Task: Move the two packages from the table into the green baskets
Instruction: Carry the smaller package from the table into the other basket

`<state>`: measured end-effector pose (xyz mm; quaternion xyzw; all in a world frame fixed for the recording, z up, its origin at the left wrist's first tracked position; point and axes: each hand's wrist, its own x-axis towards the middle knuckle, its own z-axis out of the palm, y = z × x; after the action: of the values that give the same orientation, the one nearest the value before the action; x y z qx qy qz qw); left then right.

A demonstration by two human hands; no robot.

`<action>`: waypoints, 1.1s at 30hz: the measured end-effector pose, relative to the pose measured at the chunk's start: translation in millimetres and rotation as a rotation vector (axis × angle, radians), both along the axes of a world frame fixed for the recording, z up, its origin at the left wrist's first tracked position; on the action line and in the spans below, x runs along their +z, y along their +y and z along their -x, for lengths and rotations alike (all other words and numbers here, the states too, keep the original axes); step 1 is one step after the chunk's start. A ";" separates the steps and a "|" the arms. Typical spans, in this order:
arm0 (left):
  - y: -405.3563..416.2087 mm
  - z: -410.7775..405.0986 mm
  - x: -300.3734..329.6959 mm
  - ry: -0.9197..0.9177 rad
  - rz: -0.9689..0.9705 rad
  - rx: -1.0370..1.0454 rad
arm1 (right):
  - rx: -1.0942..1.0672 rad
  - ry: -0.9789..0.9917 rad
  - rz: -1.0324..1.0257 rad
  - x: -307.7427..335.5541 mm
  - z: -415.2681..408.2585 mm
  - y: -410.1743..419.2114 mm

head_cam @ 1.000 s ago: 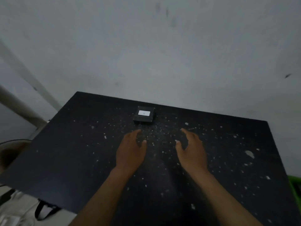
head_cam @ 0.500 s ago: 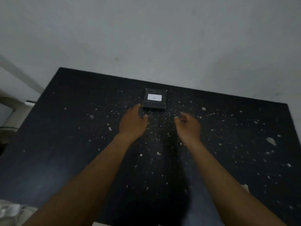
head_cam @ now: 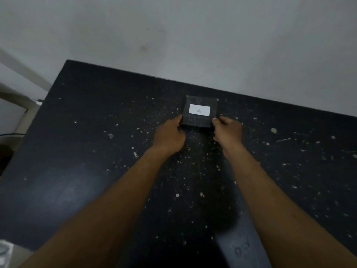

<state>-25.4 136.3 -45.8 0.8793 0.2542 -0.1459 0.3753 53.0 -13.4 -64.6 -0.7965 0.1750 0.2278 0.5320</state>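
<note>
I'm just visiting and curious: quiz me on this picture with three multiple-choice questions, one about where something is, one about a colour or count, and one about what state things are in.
1. Where does the package lie on the table?
A. near the far edge, by the wall
B. at the near edge
C. on the floor

2. What colour is the label marked "A"?
A. green
B. white
C. red

3. How do the hands meet the package?
A. both are far from it
B. only one touches it
C. the left hand and right hand touch its near corners, one on each side

Answers:
1 A, since it sits close to the table's back edge.
2 B, a white rectangle on the dark package.
3 C, fingers reach the package's left and right near corners while it rests on the table.
</note>
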 end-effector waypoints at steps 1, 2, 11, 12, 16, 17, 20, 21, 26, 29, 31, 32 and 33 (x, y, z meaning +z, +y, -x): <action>-0.5 0.3 0.7 -0.001 0.001 0.005 | -0.012 0.025 -0.029 -1.4 -0.4 -0.2; -1.1 0.9 1.7 -0.003 -0.001 0.009 | -0.024 0.052 -0.068 -1.7 -0.1 -0.9; -26.1 20.6 35.1 -0.070 0.056 -0.045 | -0.195 0.229 -0.448 26.0 19.6 -35.2; -30.3 23.8 39.6 -0.083 0.051 -0.062 | -0.210 0.217 -0.464 31.0 24.9 -40.9; -49.8 42.3 56.8 -0.150 0.022 -0.103 | -0.303 0.123 -0.490 53.8 51.1 -71.1; -54.2 47.0 60.7 -0.165 0.005 -0.113 | -0.332 0.095 -0.497 60.0 59.2 -79.7; -67.2 62.2 73.7 -0.216 -0.016 -0.162 | -0.395 0.025 -0.506 78.3 87.3 -106.1; -71.6 66.9 78.0 -0.234 -0.020 -0.179 | -0.414 0.007 -0.504 83.7 97.1 -114.3; -104.3 92.2 99.9 -0.335 -0.031 -0.287 | -0.524 -0.090 -0.503 108.6 147.6 -158.7; -131.8 108.6 111.7 -0.349 -0.002 -0.345 | -0.568 -0.131 -0.501 118.0 178.5 -192.6; -152.8 118.1 118.3 -0.360 0.019 -0.385 | -0.598 -0.155 -0.499 122.9 197.6 -216.5; -164.7 122.6 121.5 -0.373 0.026 -0.406 | -0.616 -0.167 -0.498 124.4 206.8 -229.0; -177.6 126.7 124.4 -0.389 0.033 -0.425 | -0.634 -0.178 -0.498 125.5 215.5 -241.8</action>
<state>-152.1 -41.2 78.6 0.9181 -0.0151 -0.0540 0.3923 -162.5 -255.2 60.9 -0.5666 0.3047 0.0181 0.7654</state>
